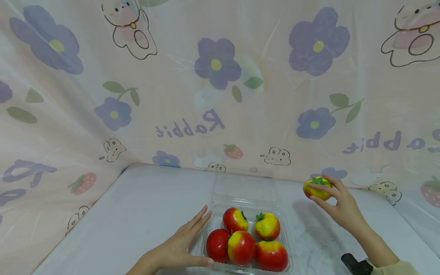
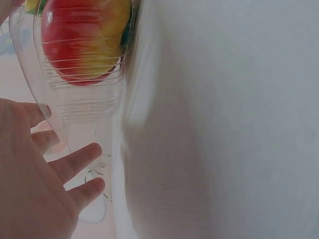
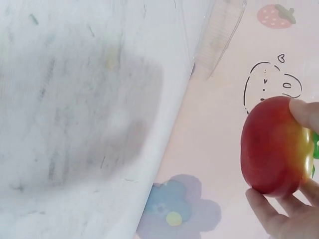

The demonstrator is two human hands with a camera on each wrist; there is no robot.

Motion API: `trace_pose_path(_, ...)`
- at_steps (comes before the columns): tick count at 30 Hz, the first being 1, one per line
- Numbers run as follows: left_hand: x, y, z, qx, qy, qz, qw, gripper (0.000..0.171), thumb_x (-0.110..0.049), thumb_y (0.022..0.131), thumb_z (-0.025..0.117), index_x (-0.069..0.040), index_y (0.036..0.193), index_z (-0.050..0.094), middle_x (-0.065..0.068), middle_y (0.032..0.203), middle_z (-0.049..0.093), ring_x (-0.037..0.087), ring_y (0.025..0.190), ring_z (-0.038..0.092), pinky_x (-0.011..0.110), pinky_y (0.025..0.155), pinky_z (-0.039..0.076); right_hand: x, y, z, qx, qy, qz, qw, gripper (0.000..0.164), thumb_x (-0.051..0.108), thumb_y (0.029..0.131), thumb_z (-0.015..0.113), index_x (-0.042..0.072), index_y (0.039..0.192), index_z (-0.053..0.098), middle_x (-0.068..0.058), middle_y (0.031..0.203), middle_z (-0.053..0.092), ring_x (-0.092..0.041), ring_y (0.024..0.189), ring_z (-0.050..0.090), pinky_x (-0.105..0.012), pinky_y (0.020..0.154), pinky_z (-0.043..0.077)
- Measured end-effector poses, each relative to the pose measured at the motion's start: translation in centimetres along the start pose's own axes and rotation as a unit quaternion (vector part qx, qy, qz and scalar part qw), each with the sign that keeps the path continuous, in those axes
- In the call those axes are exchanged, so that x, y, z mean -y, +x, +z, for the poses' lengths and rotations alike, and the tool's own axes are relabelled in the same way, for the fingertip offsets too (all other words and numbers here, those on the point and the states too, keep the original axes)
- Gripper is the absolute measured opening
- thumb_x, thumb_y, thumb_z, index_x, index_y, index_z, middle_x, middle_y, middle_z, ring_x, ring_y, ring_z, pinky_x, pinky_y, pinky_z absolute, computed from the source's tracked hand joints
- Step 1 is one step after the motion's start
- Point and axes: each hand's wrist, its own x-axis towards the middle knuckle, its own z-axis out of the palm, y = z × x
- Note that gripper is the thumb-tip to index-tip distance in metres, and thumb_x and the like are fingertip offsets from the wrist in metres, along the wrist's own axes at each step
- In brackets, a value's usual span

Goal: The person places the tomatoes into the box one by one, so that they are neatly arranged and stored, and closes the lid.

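Note:
Above the table at the right, my right hand [image 1: 343, 206] holds a glossy red-and-yellow tomato [image 1: 317, 188] between thumb and fingers. Its green leafy top faces up in the head view; the right wrist view shows its red underside [image 3: 271, 147]. A clear plastic clamshell box [image 1: 283, 214] stands with its lid [image 1: 244, 189] laid back. Several similar tomatoes [image 1: 241, 248] sit inside. My left hand [image 1: 175, 244] is at the box's left side, fingers spread and fairly straight, thumb by the front corner. In the left wrist view, some fingers [image 2: 42, 113] reach the box's wall.
A white table [image 1: 154, 202] lies under everything, with faint marks on its right part. Behind and to the left hangs a pale curtain [image 1: 258, 126] printed with flowers and rabbits. A black device [image 1: 355, 263] is on my right wrist.

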Motion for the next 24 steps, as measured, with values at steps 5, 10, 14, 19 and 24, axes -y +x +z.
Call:
trace_pose_path(5,0.0,0.0,0.0,-0.002,0.001,0.003,1.0,0.103,-0.064,0.07,0.068,-0.033,0.154,0.018,-0.001,0.163,0.007,0.042,0.139,0.03,0.072,0.086,0.043,0.4,0.0,0.2,0.0,-0.002,-0.003,1.0,0.033,0.004,0.077,0.078,0.006,0.108,0.069,-0.032,0.135,0.043,-0.056,0.115,0.043,-0.073,0.08,0.041)
trace_pose_path(10,-0.1,-0.1,0.0,-0.004,0.003,0.005,1.0,0.103,-0.065,0.07,0.068,-0.032,0.154,0.018,-0.001,0.163,0.007,0.042,0.139,0.031,0.071,0.086,0.044,0.9,0.0,0.3,0.01,-0.007,0.008,1.0,0.032,0.006,0.078,0.077,0.006,0.109,0.069,-0.03,0.136,0.042,-0.054,0.115,0.042,-0.072,0.083,0.042)
trace_pose_path(14,-0.1,-0.1,0.0,-0.004,0.002,0.005,1.0,0.102,-0.065,0.07,0.067,-0.032,0.154,0.018,-0.002,0.163,0.007,0.042,0.139,0.03,0.071,0.086,0.043,1.3,0.1,0.3,0.019,-0.01,0.014,1.0,0.032,0.008,0.079,0.077,0.007,0.11,0.069,-0.029,0.138,0.041,-0.053,0.117,0.041,-0.071,0.084,0.042)
trace_pose_path(19,-0.1,-0.1,0.0,-0.004,-0.001,0.005,1.0,0.102,-0.064,0.071,0.068,-0.032,0.154,0.018,-0.003,0.163,0.006,0.043,0.139,0.029,0.073,0.087,0.042,1.7,0.0,0.5,0.023,-0.008,0.01,1.0,0.032,0.01,0.08,0.077,0.01,0.111,0.07,-0.026,0.14,0.041,-0.052,0.118,0.04,-0.071,0.084,0.042)
trace_pose_path(24,0.0,-0.1,0.0,-0.001,-0.006,0.002,1.0,0.102,-0.064,0.07,0.068,-0.034,0.154,0.017,-0.004,0.163,0.005,0.044,0.139,0.028,0.072,0.086,0.043,2.2,-0.2,0.7,0.016,-0.007,-0.007,1.0,0.033,0.008,0.078,0.078,0.011,0.109,0.07,-0.026,0.139,0.042,-0.051,0.117,0.042,-0.071,0.083,0.043)
